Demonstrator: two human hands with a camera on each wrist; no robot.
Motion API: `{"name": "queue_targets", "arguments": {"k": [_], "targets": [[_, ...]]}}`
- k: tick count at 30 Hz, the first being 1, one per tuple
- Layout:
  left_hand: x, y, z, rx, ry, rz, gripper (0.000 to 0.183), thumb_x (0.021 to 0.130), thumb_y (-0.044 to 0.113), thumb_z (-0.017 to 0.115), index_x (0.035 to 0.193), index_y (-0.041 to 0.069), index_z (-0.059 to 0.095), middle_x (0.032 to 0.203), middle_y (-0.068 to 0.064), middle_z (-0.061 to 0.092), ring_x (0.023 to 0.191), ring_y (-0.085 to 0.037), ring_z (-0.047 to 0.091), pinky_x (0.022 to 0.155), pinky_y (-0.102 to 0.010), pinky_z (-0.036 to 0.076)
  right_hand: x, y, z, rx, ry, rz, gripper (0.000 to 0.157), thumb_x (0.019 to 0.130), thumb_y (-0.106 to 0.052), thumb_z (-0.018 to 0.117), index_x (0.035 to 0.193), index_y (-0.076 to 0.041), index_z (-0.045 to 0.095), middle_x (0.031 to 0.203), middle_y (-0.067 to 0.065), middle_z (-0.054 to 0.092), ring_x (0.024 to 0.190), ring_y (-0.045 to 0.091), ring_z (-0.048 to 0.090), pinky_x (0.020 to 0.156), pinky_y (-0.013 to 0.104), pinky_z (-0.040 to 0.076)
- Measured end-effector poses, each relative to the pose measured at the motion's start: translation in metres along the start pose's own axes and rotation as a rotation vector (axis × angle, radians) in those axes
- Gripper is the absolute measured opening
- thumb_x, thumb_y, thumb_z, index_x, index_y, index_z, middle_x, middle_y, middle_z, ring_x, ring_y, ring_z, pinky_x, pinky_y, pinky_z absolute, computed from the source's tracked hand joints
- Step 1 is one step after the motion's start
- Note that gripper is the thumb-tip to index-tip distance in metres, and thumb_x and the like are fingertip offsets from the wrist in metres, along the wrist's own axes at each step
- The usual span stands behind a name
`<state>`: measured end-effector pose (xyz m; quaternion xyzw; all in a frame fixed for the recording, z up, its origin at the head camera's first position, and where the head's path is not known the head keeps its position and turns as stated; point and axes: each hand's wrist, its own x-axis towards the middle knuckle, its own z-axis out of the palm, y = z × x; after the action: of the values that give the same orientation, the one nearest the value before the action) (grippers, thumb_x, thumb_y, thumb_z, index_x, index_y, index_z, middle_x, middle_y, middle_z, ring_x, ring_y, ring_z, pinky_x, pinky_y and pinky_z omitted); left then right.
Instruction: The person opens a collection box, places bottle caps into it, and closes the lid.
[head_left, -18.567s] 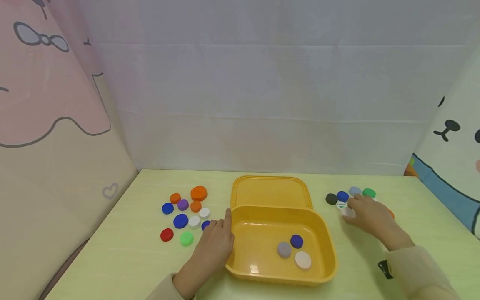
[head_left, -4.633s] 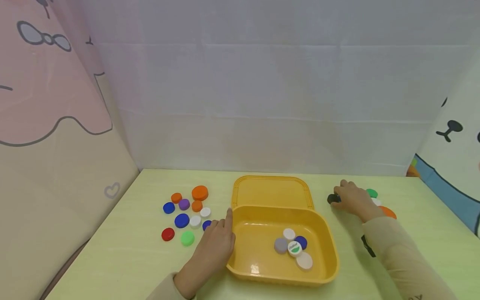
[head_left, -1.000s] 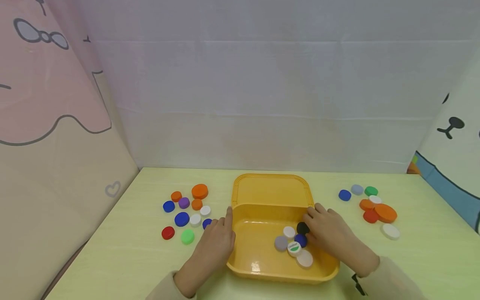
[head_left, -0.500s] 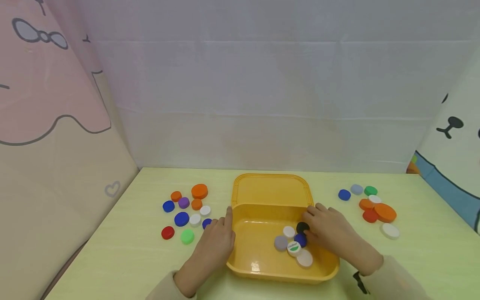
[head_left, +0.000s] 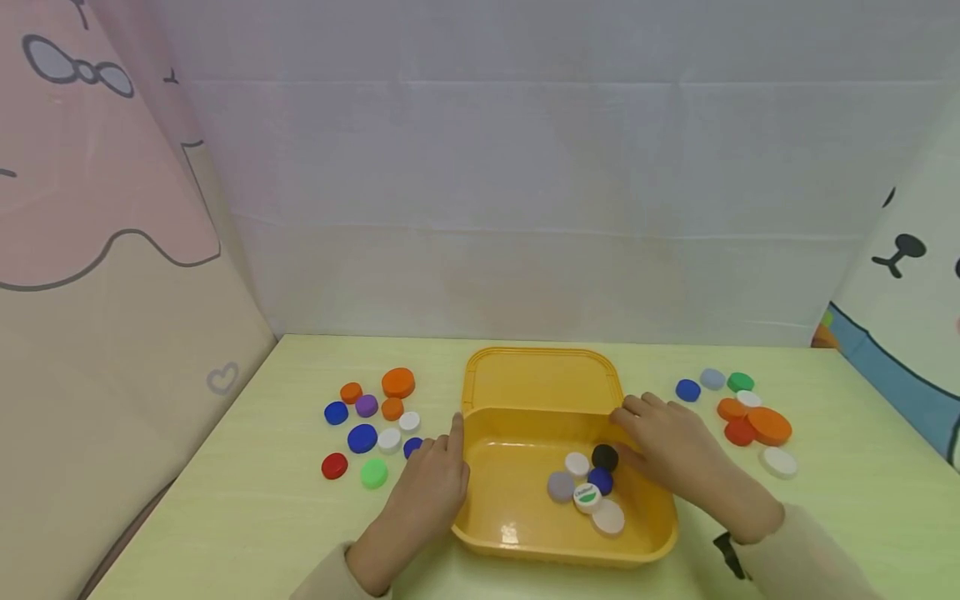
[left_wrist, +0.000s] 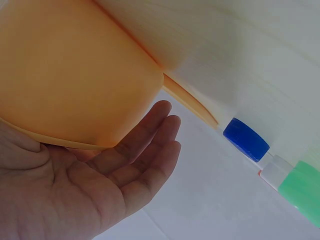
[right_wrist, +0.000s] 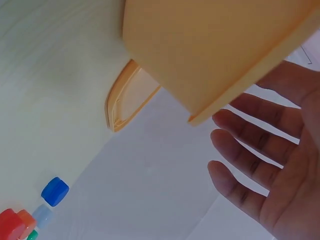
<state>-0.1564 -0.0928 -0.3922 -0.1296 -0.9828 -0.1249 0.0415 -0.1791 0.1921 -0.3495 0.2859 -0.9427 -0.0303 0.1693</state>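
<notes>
The yellow box (head_left: 510, 521) stands mid-table, holding several bottle caps: a black cap (head_left: 604, 457), a blue cap (head_left: 600, 481), a grey cap (head_left: 561, 487), a white cap with green print (head_left: 587, 497) and two plain white ones. My left hand (head_left: 430, 486) holds the box's left rim, index finger straight along it; in the left wrist view, the thumb tip is hidden behind the wall. Over the right rim is my right hand (head_left: 667, 442), its thumb inside beside the black cap. In the right wrist view, its fingers spread outside the box and hold nothing.
A yellow lid (head_left: 542, 381) lies flat behind the box. Several caps lie left, among them a red cap (head_left: 334, 466) and a light green cap (head_left: 374, 473). More lie right, including a large orange cap (head_left: 768, 426) and a blue cap (head_left: 687, 390). A white cloth (head_left: 525, 192) hangs behind.
Two white caps, one printed, and then the black cap have come from the right group into the box. My right hand has let go of the black cap and drawn slightly back. My left hand stays.
</notes>
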Motion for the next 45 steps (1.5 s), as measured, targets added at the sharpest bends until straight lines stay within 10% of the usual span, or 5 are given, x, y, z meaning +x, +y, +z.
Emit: {"name": "queue_targets", "arguments": {"k": [16,45], "targets": [[-0.001,0.002,-0.003,0.004,-0.01,-0.003,0.053,0.092,0.017,0.042,0.139,-0.003,0.03,0.099,-0.014,0.06,0.084,-0.024,0.053,0.079,-0.037,0.046,0.001,0.045,0.005,0.058,0.051,0.065,0.023,0.072,-0.019,0.074,0.09,-0.008,0.063,0.082,0.004,0.06,0.069,0.018,0.053,0.051,0.024,0.041],[0.0,0.0,-0.001,-0.009,-0.026,-0.012,0.053,0.093,0.018,0.042,0.14,-0.002,0.028,0.103,-0.015,0.059,0.085,-0.024,0.052,0.081,-0.037,0.046,-0.002,0.117,0.048,0.104,-0.166,0.261,0.025,0.079,-0.019,0.064,0.095,0.0,0.058,0.085,0.014,0.056,0.073,0.029,0.053,0.055,0.043,0.047]]}}
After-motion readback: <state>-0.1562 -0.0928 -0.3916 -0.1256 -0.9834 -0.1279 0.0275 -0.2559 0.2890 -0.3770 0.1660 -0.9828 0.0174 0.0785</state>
